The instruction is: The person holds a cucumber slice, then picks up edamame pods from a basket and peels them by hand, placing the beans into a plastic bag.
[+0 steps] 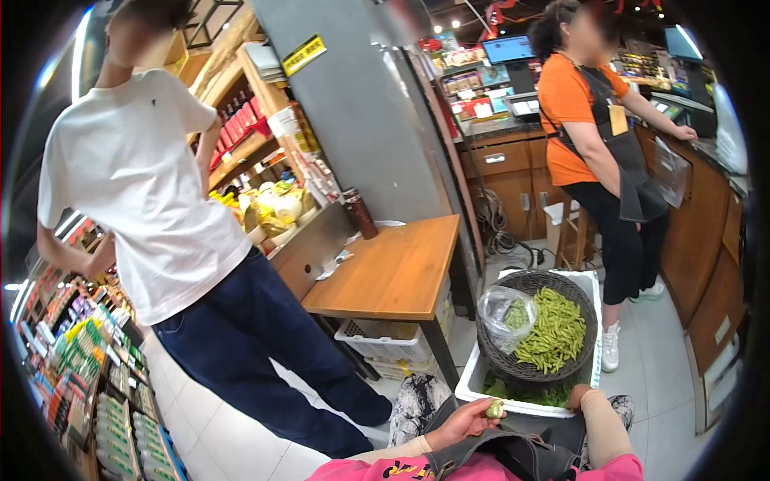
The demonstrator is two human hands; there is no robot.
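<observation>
My left hand [464, 422] is closed around a small pale green piece [495, 410], held in front of my lap. My right hand [576, 396] reaches down at the near right edge of a white foam box [598, 321]; its fingers are hidden from sight. Inside the box lie green leaves or pods [533, 392]. On top of the box rests a dark woven basket [491, 362] full of green pods [552, 329]. A clear plastic bag [507, 319] with some green pieces in it sits at the basket's left side.
A person in a white shirt [144, 192] stands at the left. A wooden table [393, 268] with a dark bottle [360, 213] is ahead, white crates [385, 340] beneath it. Another person in orange [571, 112] is at the counter [682, 232] on the right.
</observation>
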